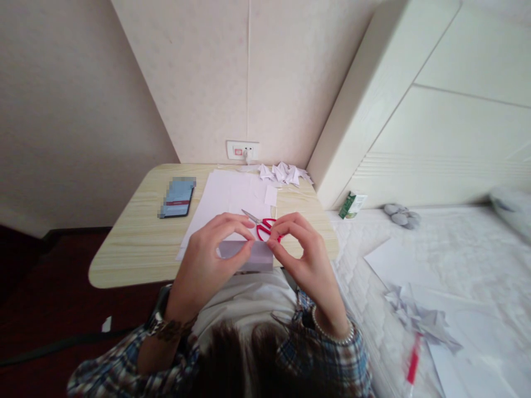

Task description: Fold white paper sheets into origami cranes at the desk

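Note:
Between my hands, close to the table's near edge, is a small piece of white paper (255, 257), its top edge pinched. My left hand (215, 243) grips that edge between thumb and forefinger, near the middle. At the paper's right corner, my right hand (301, 240) pinches it the same way. Just beyond the fingertips lie red-handled scissors (262, 224), blades pointing away to the left and handles partly covered by my right hand. Under them is a stack of white paper sheets (224, 193).
A phone (177, 199) lies left on the wooden table (133, 237). Folded paper pieces (284, 173) sit at its back right, below a wall socket (243, 150). On the bed (468, 237) are a green-and-white carton (352, 205), crumpled folded paper (423, 318) and a red pen-like object (414, 359).

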`<state>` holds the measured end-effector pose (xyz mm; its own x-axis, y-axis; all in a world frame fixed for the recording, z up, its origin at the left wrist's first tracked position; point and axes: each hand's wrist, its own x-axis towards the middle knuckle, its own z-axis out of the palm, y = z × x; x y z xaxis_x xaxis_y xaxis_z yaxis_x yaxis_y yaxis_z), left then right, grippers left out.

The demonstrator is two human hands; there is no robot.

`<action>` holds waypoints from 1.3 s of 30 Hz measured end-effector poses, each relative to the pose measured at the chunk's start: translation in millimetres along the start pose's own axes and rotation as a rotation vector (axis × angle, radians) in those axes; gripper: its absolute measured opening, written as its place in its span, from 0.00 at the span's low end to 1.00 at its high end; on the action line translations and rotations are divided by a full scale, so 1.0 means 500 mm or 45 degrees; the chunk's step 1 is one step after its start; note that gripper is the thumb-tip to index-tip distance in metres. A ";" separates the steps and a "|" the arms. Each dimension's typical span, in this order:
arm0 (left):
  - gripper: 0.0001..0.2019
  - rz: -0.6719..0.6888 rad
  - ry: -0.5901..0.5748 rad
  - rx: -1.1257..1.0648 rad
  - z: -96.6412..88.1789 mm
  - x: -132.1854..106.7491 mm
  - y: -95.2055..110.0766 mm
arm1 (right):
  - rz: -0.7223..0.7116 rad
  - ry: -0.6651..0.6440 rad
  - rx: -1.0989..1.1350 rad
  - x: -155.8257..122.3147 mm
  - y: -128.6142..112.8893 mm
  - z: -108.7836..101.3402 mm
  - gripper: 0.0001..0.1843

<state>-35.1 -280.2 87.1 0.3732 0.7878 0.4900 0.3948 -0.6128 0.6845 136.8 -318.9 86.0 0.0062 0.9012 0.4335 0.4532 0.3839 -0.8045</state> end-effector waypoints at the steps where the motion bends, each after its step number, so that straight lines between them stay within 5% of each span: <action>1: 0.05 -0.006 0.003 0.003 -0.003 0.000 -0.004 | -0.005 0.013 0.006 -0.001 -0.001 -0.004 0.06; 7: 0.03 -0.173 0.115 0.075 -0.036 0.000 -0.044 | 0.073 0.134 0.111 -0.012 0.009 -0.048 0.05; 10: 0.02 -0.344 0.174 -0.123 -0.041 0.003 -0.047 | 0.116 0.217 0.232 -0.013 0.018 -0.055 0.05; 16: 0.13 -0.524 -0.102 -0.644 -0.007 0.004 -0.025 | 0.211 0.324 0.456 -0.003 0.029 -0.020 0.05; 21: 0.09 -0.566 -0.054 -0.674 0.004 0.004 -0.018 | 0.148 0.388 0.282 0.000 0.026 -0.003 0.04; 26: 0.09 -0.580 -0.036 -0.624 0.004 0.004 -0.010 | -0.097 0.219 -0.099 -0.001 0.011 -0.002 0.10; 31: 0.07 -0.532 0.015 -0.621 0.005 0.003 -0.011 | -0.091 0.015 -0.078 -0.002 0.007 0.008 0.17; 39: 0.08 -0.592 0.133 -0.621 0.002 0.003 -0.011 | 0.137 0.192 0.019 -0.005 0.014 0.013 0.04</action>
<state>-35.9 -275.6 83.3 0.1635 0.9794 0.1184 0.0616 -0.1299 0.9896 134.1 -317.4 76.5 0.1885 0.8972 0.3994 0.4291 0.2906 -0.8552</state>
